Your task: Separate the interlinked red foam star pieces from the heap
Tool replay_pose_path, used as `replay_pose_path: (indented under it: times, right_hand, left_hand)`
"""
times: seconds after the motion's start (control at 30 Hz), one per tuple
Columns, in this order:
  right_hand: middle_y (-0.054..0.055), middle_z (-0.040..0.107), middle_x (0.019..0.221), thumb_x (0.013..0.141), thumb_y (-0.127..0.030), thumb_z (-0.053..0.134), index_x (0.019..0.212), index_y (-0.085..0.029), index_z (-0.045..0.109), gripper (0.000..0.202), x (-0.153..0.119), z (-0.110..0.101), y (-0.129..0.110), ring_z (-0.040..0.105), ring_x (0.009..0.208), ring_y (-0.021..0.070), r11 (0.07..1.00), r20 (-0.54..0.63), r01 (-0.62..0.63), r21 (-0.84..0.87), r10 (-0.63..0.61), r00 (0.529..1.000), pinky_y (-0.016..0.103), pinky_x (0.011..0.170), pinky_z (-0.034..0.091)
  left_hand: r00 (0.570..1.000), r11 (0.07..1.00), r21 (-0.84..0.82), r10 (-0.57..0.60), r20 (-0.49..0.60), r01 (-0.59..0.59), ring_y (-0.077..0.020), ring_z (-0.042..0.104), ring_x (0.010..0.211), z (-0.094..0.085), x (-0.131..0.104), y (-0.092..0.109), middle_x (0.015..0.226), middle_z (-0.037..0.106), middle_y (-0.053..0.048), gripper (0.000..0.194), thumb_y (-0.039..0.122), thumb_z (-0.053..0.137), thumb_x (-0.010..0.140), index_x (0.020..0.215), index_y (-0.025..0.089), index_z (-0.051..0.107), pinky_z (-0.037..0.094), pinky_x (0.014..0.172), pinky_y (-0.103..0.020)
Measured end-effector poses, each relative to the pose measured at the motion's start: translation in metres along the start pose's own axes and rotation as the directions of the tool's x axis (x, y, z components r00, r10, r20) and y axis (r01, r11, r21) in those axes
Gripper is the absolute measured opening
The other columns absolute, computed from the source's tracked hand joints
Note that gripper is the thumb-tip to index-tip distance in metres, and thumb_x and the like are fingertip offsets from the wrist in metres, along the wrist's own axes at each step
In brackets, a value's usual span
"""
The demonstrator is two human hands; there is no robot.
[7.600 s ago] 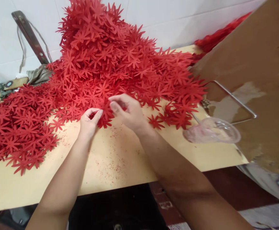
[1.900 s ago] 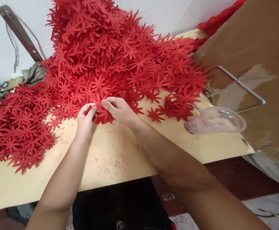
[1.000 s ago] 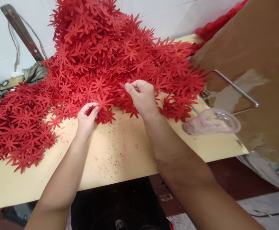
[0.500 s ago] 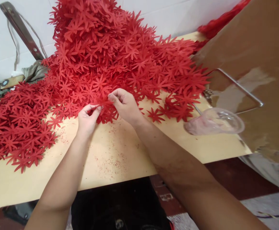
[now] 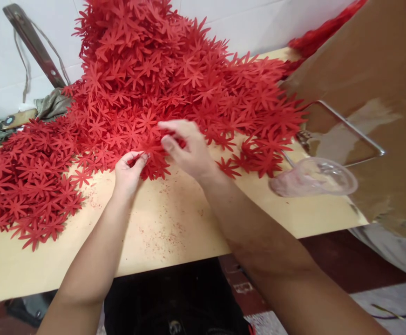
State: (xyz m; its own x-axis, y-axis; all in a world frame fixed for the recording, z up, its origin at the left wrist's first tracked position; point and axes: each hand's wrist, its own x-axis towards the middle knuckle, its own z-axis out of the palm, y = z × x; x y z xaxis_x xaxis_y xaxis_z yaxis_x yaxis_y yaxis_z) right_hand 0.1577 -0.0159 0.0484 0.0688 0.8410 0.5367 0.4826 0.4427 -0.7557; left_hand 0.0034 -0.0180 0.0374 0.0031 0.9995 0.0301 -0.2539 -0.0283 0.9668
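Observation:
My left hand pinches a red flower-shaped cutout at the front of a large heap. Its narrow petals blend into the red cutouts behind, so its outline is hard to trace. Just to the right, my right hand hovers with thumb and fingers apart, slightly blurred, and nothing shows between them. Behind both hands rises the heap of red flower-shaped cutouts. A lower pile of the same cutouts spreads out on the left.
The pale table carries small red crumbs near its front. At the right, a clear plastic cup lies on its side by a bent metal rod and a brown board. A dark metal bar leans at the back left beside grey cloth.
My right hand has opened its pinch and drawn a little to the right, away from the cutout. The left hand keeps its pinch in nearly the same place.

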Motion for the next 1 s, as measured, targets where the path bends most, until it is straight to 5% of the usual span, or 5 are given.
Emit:
replay_pose_path:
  times: [0.17,0.47,0.67,0.83,1.0]
  right_hand:
    - [0.002,0.057,0.073,0.079,-0.043,0.060,0.071,-0.018,0.055,0.026,-0.010,0.027,-0.007,0.054,0.072,0.0143,0.936,0.196,-0.178,0.303,0.122,0.973,0.031,0.072,0.045]
    - [-0.005,0.033,0.054,0.082,-0.049,0.054,0.058,-0.020,0.041,0.040,-0.008,0.020,-0.008,0.031,0.053,0.0077,0.948,0.095,-0.217,0.235,0.199,0.975,0.026,0.053,0.028]
    - [-0.004,0.034,0.052,0.083,-0.062,0.047,0.057,-0.020,0.043,0.049,0.005,-0.001,0.014,0.035,0.050,0.0086,0.955,-0.174,-0.225,0.193,0.259,0.950,0.027,0.051,0.030]
    - [0.007,0.057,0.079,0.092,-0.052,0.034,0.086,-0.018,0.059,0.042,0.018,-0.015,0.062,0.057,0.077,0.0173,0.977,-0.339,-0.203,0.060,0.212,0.916,0.033,0.067,0.044]
    - [0.018,0.050,0.115,0.090,-0.050,0.038,0.118,-0.017,0.053,0.046,0.020,-0.021,0.090,0.053,0.109,0.0272,0.927,-0.341,-0.248,-0.281,0.145,0.929,0.046,0.086,0.044]
  left_hand:
    - [0.999,1.000,0.002,0.004,0.036,-0.004,-0.0068,0.058,0.061,0.000,-0.002,-0.009,0.067,0.067,0.002,0.027,0.036,0.081,0.057,0.071,0.017,0.068,0.048,0.065,-0.021]
    - [0.999,0.999,0.036,0.030,0.042,-0.032,-0.0065,0.057,0.061,0.000,-0.002,-0.010,0.067,0.067,0.001,0.024,0.037,0.078,0.064,0.070,0.017,0.067,0.046,0.065,-0.020]
    - [0.990,0.986,-0.123,-0.100,0.101,0.112,-0.0054,0.052,0.051,-0.002,0.000,0.000,0.077,0.070,-0.001,0.013,0.026,0.062,0.075,0.085,0.019,0.066,0.041,0.048,-0.019]
    - [0.975,0.970,-0.152,-0.166,0.147,0.188,-0.0107,0.066,0.066,-0.002,0.000,-0.003,0.086,0.073,-0.004,0.018,0.025,0.058,0.077,0.094,0.018,0.063,0.052,0.057,-0.022]
    - [0.957,0.975,-0.038,-0.207,0.202,0.219,-0.0127,0.068,0.065,-0.003,0.000,-0.007,0.080,0.074,-0.005,0.028,0.039,0.063,0.079,0.098,0.019,0.063,0.051,0.053,-0.022]
